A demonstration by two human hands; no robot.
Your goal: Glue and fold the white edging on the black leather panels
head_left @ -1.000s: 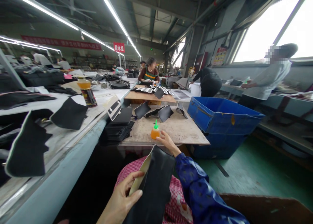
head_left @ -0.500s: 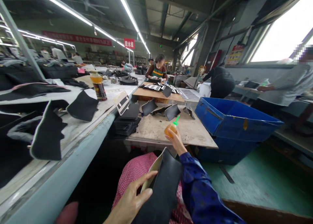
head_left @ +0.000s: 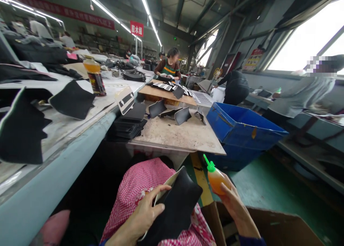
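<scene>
The left hand (head_left: 146, 213) is holding the black piece (head_left: 178, 205) at its pale edge, over the apron (head_left: 145, 170); the right hand (head_left: 233, 197) is gripping the bottle (head_left: 216, 179), which is tilting, nozzle (head_left: 210, 165) up, near the piece; other pieces (head_left: 182, 116) are sitting on the board (head_left: 174, 138).

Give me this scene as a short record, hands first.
left hand: holds black panel, pale on its other side
right hand: grips squeeze bottle, orange contents, green nozzle
bottle pose: tilted, nozzle up, apart from panel
lap: pink checked fabric under panel
board ahead: curved black pieces near far edge
right of board: blue bin
</scene>
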